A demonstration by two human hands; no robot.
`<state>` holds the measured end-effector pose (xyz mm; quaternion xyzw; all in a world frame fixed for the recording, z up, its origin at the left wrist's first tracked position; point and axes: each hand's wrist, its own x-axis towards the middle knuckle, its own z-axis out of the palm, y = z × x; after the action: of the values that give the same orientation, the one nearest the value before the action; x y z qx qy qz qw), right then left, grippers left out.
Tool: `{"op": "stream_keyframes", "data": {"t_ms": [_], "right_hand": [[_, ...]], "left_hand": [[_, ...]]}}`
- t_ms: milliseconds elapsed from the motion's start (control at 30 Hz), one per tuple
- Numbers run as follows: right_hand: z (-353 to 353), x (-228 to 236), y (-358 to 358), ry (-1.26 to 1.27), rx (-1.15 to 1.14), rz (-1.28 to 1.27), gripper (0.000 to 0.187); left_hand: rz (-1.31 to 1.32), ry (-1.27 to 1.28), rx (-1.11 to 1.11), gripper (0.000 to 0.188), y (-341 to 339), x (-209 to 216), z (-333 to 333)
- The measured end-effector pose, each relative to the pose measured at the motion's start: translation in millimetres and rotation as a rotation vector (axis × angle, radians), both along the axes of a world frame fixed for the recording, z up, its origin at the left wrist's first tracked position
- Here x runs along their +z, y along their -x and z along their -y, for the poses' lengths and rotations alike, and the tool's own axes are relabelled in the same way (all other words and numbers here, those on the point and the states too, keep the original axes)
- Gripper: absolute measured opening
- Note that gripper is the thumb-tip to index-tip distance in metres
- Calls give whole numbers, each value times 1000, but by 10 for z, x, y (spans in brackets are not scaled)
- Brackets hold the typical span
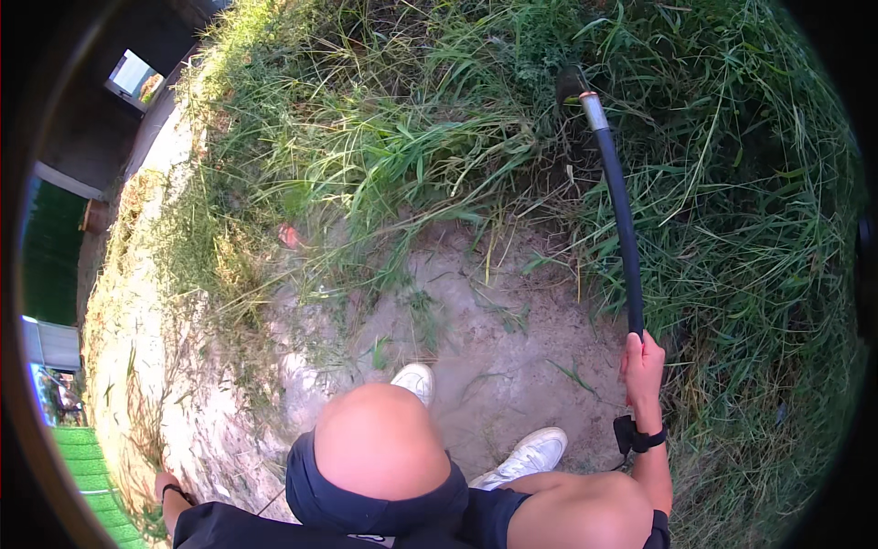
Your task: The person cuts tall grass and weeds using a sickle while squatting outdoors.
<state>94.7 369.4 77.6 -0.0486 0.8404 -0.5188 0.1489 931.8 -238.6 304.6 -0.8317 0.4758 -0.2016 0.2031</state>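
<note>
My right hand point(643, 366) is closed around the lower end of a sickle point(622, 215) with a long, slightly bent black handle. A silver collar joins the handle to its dark head, which lies among the grass at the upper right and is partly hidden there. A black band with a small device sits on my right wrist. Far out at the lower left, my left hand point(165, 482) hangs low beside the pale ground, a dark band on its wrist. It is small there, and its fingers cannot be made out.
Tall green grass point(412, 137) spreads ahead and along the right. Bare soil point(494, 357) with loose blades lies around my white shoes point(535, 450). A small red object point(289, 236) rests at the grass edge. Green slatted panels point(87, 467) and a dark structure point(73, 119) stand left.
</note>
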Motion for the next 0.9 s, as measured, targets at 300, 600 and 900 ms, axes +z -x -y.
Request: {"op": "stream_keyframes", "data": {"t_ms": [300, 600, 900], "right_hand": [[-143, -210, -73, -147, 11, 2, 41], [-162, -98, -462, -336, -33, -151, 40], [-68, -361, -580, -246, -206, 17, 43]], "left_hand": [[-12, 172, -892, 36, 2750, -907, 873], [-702, 96, -2190, 43, 8661, -798, -1363], [-532, -532, -1576, 106, 9991, -2035, -1411]]}}
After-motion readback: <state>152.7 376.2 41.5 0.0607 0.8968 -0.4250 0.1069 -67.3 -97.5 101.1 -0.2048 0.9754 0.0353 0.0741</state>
